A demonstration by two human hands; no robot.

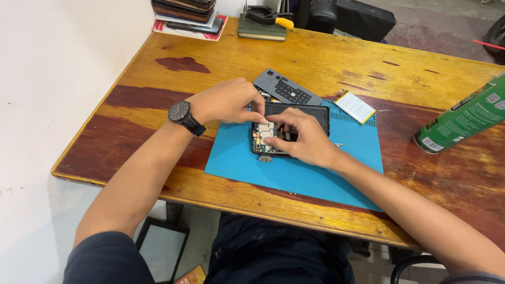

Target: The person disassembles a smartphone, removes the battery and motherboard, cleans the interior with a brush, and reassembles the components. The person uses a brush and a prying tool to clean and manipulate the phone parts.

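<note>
Stack at far left corner: flat dark devices [184,9] piled on a red-edged sheet, at the back edge of the bench [158,68].
Wrist: black watch [182,114] with round dark face, on the left forearm.
Left hand [226,101]: rests over the top left corner of the opened phone; fingers drawn together, tips pressing on the phone's upper edge.
Grey cover [284,89]: flat grey panel with a dark gridded patch, lying tilted just behind the phone, partly off the mat.
Opened phone [286,126]: dark frame with its back off, circuit parts showing at its left side; lies on the blue mat, mid-bench, beneath both hands.
Right hand [302,139]: lies across the phone's lower middle; fingers curled close, tips pressed to the inner parts; whether they pinch a small piece cannot be told.
Blue mat [294,173]: rectangular work mat under the phone.
Book and tool: dark book [261,30] with a yellow-handled tool on top, far edge.
Battery [355,107]: pale flat pack, at the mat's far right corner.
Spray can [463,121]: green, lying on its side, right of the mat, well apart.
</note>
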